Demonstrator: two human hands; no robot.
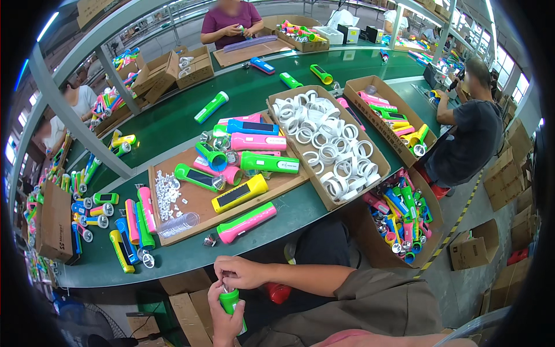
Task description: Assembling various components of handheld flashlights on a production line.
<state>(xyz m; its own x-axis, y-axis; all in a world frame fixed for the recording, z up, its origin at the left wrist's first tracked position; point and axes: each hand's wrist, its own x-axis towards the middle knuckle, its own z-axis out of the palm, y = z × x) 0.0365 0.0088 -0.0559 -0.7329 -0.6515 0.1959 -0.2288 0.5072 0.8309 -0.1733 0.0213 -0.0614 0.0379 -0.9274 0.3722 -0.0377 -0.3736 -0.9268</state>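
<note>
Close to my body, below the bench's front edge, my left hand point(222, 321) is wrapped round a green flashlight body point(229, 301) standing nearly upright with its wide end up. My right hand point(244, 273) reaches across from the right, its fingers pinched together at that open top. A small silvery bit shows under those fingertips, too covered to name. On the bench just beyond lie a pink-and-green flashlight point(247, 222) and a small clear-and-silver lamp piece point(210, 240).
A shallow wooden tray point(199, 199) carries flashlights, small white parts and clear lenses point(179, 225). Right of it stands a carton point(317, 188) of white rings point(326, 151). A green conveyor point(173, 130) runs behind. Flashlights fill a floor carton point(436, 222). Co-workers point(477, 124) sit around.
</note>
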